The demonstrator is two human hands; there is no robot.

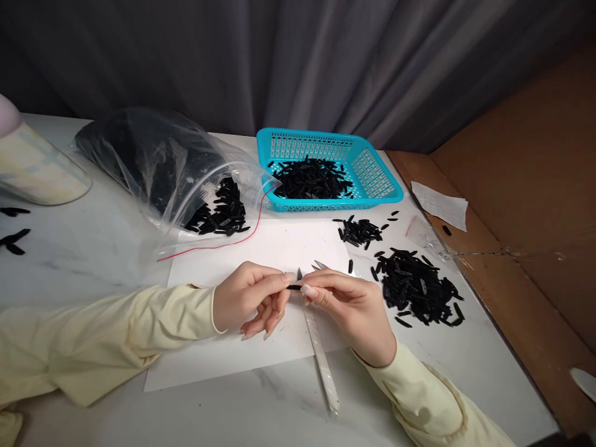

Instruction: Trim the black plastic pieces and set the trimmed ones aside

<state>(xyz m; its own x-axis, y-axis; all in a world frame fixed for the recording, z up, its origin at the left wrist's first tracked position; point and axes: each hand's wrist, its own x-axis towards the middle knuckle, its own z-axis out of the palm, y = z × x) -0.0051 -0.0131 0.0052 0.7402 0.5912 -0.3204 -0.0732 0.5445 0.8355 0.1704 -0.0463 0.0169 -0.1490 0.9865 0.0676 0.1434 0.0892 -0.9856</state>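
Between my two hands is a small, slim black piece (294, 287), pinched at both ends over a white sheet of paper (205, 347). My left hand (256, 295) grips one end with thumb and forefinger, its other fingers curled below. At the other end, the fingertips of my right hand (356, 304) are closed on it. Under the hands lies a knife with a pale wrapped handle (321, 363), its pointed blade partly hidden. Metal tips (319, 265), perhaps of scissors or tweezers, poke out behind my right hand.
A blue basket (326, 203) holds many black pieces. Loose piles of black pieces (416, 287) lie to the right. An open clear plastic bag (153, 161) with more pieces spreads at the back left. A cardboard panel (526, 167) edges the right side.
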